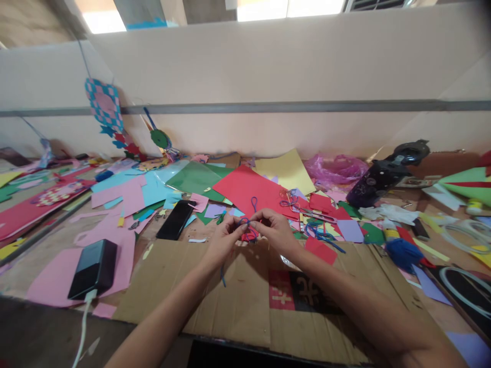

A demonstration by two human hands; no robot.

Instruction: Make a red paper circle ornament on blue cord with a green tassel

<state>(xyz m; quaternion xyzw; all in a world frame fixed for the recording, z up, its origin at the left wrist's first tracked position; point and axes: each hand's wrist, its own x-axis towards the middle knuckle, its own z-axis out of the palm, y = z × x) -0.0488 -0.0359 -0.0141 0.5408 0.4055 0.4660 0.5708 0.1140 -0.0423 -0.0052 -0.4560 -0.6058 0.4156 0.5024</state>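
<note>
Two pinches: L hand (pixel 227 234) & R hand (pixel 269 228), fingers closed on blue cord (pixel 244 221) betw. them, nr 12 o'clock edge of cardboard (pixel 230 301). Cord prob. v. light, soft, limp; best gripped nr its crossings, not by loop (pixel 253 198) at 12.

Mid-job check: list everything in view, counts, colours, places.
Held cord: count unclear, blue, centre
Cord bundle: 1, blue, right of centre
Cardboard: 1, brown, front centre
Phone: 1, black, left of centre
Black box: 1, black, front left
Cable: 1, white, front left
Red sheet: 1, red, centre rear
Yellow sheet: 1, yellow, rear
Green sheet: 1, green, left rear
Plastic bag: 1, pinkish, right rear
Bottle: 1, dark, right
Yarn ball: at least 1, blue, right
Wall: 1, pale, rear
Checked hanging: 1, blue-pink, left rear
Paper scraps: uncounted, mixed colours, throughout
Left hand: 1, bare, on held cord
Right hand: 1, bare, on held cord
</note>
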